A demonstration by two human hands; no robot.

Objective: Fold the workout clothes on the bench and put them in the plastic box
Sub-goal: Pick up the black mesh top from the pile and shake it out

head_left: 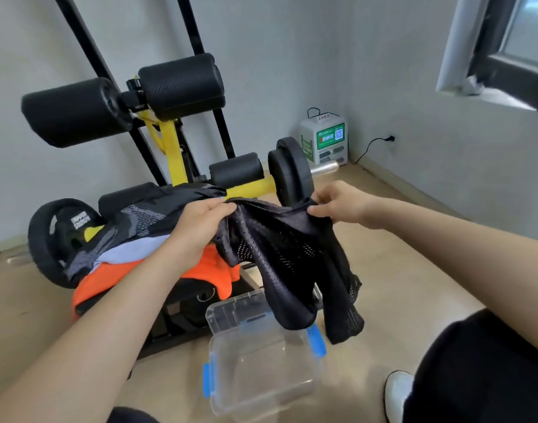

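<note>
Your left grip (197, 227) has its fingers curled round one end of the top edge of a black mesh garment (292, 254). Your right grip (337, 206) pinches the other end between thumb and fingers. The garment is stretched between the two grips and hangs below them in loose folds, off the worktop (124, 193) and in the air.

Its lowest ends dangle over the far right part of the clear plastic box (261, 401), which sits open on the floor (399, 254) just in front of you. Whether the cloth touches the box cannot be told. The box has blue latches (206, 380), and its clear lid (231, 312) stands tilted at the far edge.

Left of the hanging garment and partly under your left wrist, more clothes lie heaped on the worktop. A black and grey top (139, 221) is uppermost, with a pale piece (130, 250) beneath it and an orange garment (109, 279) lowest.
</note>
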